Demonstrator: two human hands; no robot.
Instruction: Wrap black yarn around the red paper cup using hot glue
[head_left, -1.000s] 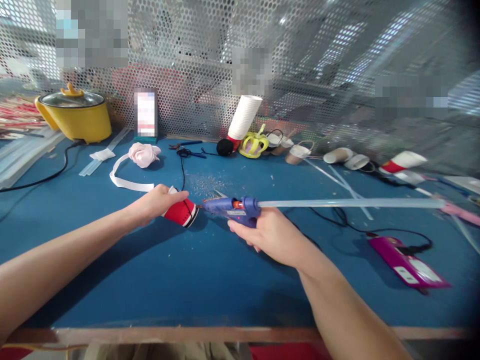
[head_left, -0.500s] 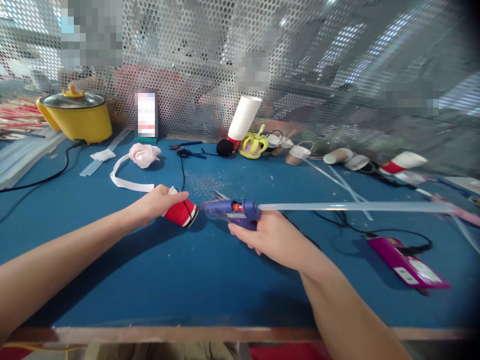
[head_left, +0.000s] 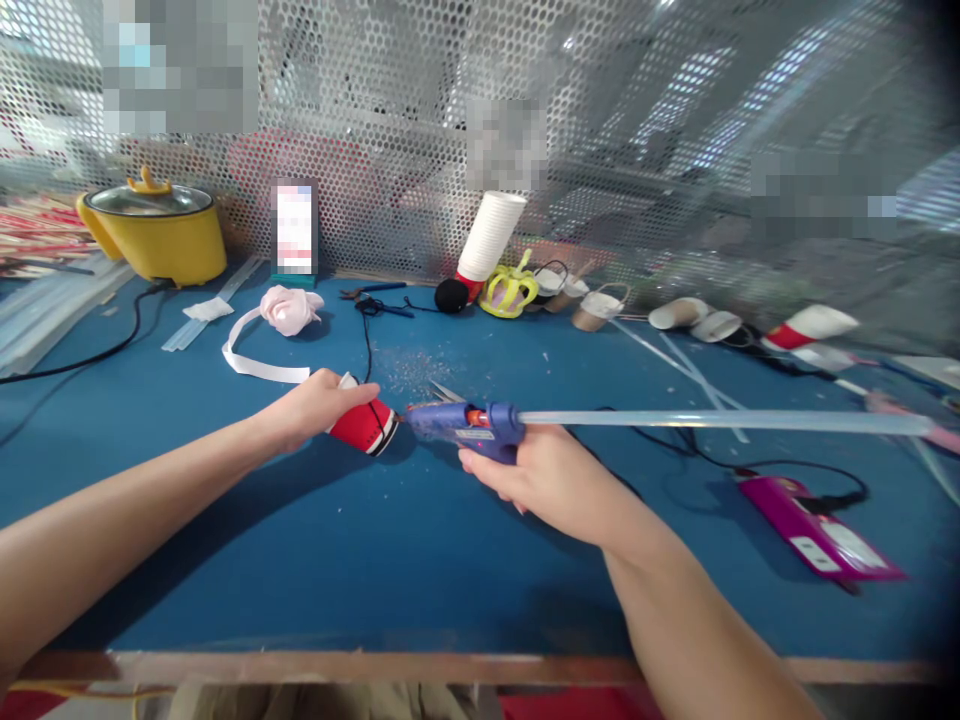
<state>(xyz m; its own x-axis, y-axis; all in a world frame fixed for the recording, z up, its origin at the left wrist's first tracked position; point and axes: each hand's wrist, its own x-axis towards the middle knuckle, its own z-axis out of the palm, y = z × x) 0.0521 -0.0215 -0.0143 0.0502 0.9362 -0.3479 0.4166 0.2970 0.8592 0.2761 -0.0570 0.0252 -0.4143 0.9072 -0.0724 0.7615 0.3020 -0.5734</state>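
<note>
My left hand (head_left: 321, 405) is closed around a red paper cup (head_left: 361, 426) tipped on its side, a black-and-white band at its right end. A black cord (head_left: 368, 345) runs from the cup back across the table. In my right hand (head_left: 536, 465) is a blue hot glue gun (head_left: 465, 422), its nozzle at the banded end of the cup; whether it touches I cannot tell. A long clear glue stick (head_left: 712, 421) juts out of the gun's back to the right. Scissors (head_left: 448, 391) lie partly hidden behind the gun.
A pink fabric rose (head_left: 291, 310) on a white ribbon, pliers (head_left: 371, 291), a ball of black yarn (head_left: 451, 295) and a stack of white cups (head_left: 491, 237) stand farther back. A yellow electric pot (head_left: 161, 235) is at left, a purple power strip (head_left: 814, 525) at right. Perforated metal closes off the back.
Both hands keep almost the same pose, the glue gun still at the cup's end. The whole view has shifted very slightly.
</note>
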